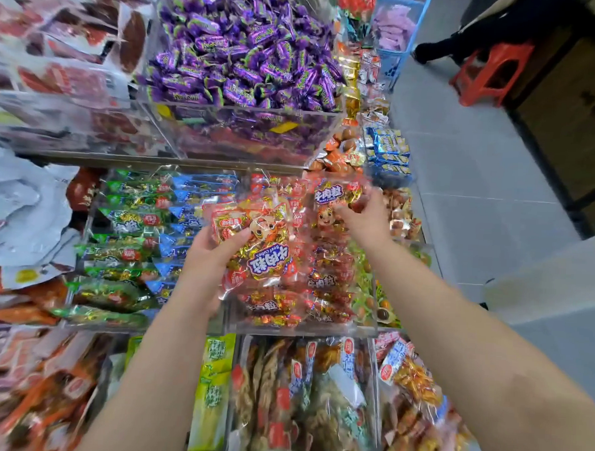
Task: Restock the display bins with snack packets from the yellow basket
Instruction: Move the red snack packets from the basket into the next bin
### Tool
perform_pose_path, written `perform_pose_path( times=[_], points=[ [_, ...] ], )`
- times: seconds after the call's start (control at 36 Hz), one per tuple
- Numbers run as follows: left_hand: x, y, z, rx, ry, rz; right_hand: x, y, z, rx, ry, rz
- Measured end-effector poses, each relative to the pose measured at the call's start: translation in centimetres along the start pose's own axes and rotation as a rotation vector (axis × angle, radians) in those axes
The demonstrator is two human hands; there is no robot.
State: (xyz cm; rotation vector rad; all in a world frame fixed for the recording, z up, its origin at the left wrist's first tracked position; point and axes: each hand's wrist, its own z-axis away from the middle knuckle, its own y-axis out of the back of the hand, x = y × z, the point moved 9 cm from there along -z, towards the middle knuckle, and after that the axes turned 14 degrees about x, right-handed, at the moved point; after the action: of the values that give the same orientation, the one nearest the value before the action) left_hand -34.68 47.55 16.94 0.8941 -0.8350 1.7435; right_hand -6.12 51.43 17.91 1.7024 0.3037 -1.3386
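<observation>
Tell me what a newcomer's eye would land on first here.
First, the heap of shiny purple-wrapped candies filling the clear bin at top centre. Next, the two bare hands at mid-frame: the left hand holds a red-and-gold clear packet of beef cubes, and the right hand grips another similar packet over the matching bin.

Bright even light, blurred edges, wide-angle bending
</observation>
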Motion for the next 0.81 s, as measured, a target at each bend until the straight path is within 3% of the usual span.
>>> perform_pose_path(
  times=[0.19,0.33,0.44,0.56,0.72,0.81],
  points=[
    [0.6,-1.3,-2.3,-0.062,-0.014,-0.052,1.3,-3.5,-1.2,0.033,0.072,0.188],
    [0.0,-0.6,-3.2,-0.058,0.008,-0.076,-0.2,-4.1,-0.9,0.101,0.399,0.602],
    [-0.2,-0.2,-3.6,-0.063,0.015,-0.101,-0.8,-4.2,-0.3,0.135,0.528,0.804],
    [-0.4,0.1,-3.7,-0.082,0.028,-0.091,0.3,-6.1,0.0,-0.058,0.472,0.710],
    [0.0,-0.1,-3.1,-0.087,0.031,-0.065,1.0,-5.7,0.1,-0.094,0.293,0.504],
    [0.2,0.0,-2.9,-0.052,0.021,-0.031,0.2,-3.4,2.2,-0.037,0.128,0.178]
  ],
)
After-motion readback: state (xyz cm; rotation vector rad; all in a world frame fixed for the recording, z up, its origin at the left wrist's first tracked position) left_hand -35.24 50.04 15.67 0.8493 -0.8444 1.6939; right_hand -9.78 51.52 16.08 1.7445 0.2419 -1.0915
